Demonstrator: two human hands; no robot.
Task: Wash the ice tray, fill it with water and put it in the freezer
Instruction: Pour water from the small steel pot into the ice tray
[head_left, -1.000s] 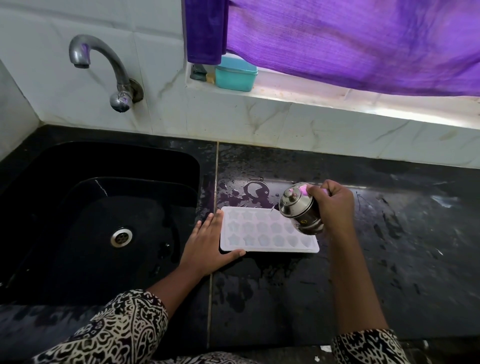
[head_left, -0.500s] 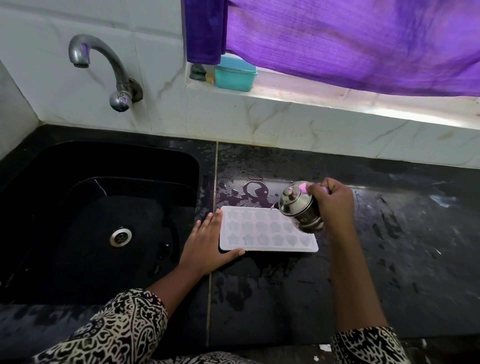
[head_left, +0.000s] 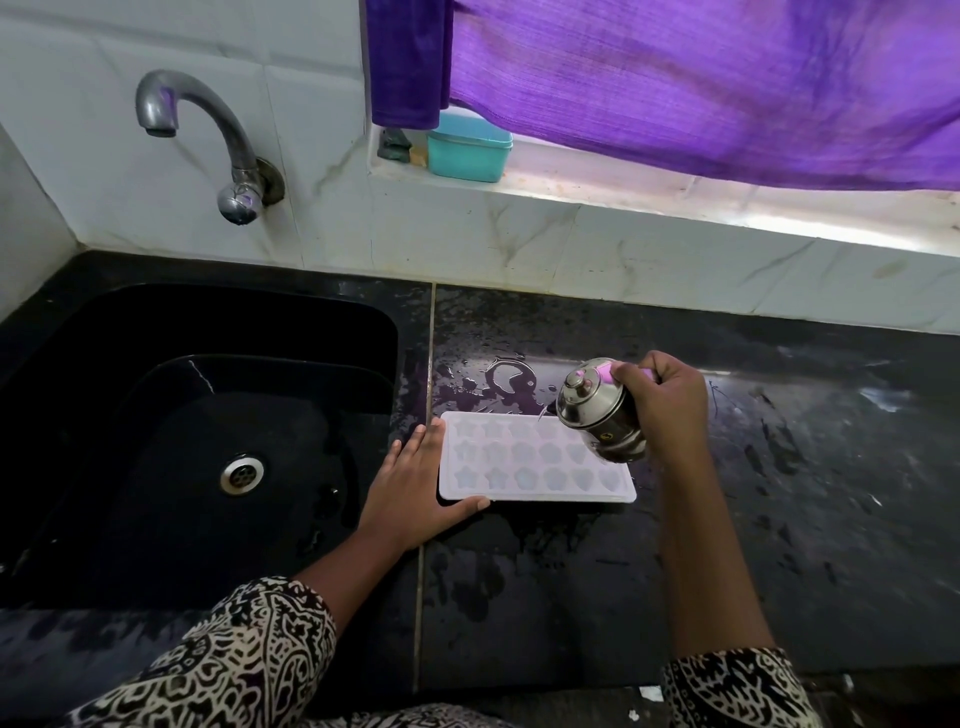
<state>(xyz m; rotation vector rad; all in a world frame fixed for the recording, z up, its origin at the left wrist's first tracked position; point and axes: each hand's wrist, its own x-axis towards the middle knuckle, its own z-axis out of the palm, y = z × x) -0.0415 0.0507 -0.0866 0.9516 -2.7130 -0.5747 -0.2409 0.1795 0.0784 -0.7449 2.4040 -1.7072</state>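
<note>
Wet worktop (head_left: 779, 519) with the ice tray (head_left: 530, 467) lying near its left edge, braced by the flat, straight-fingered left hand (head_left: 410, 493), while the right hand (head_left: 665, 400) grips a tilted steel jug (head_left: 597, 410) over the tray's right end; too steep a tilt could flood the shallow cells.

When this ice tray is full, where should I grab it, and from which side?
Probably by the flat rim at both short ends of the ice tray, one hand from each side, kept level. It lies flat and shallow with open cavities, so a one-sided grip would likely tip it. Your left hand rests at its left end.
</note>
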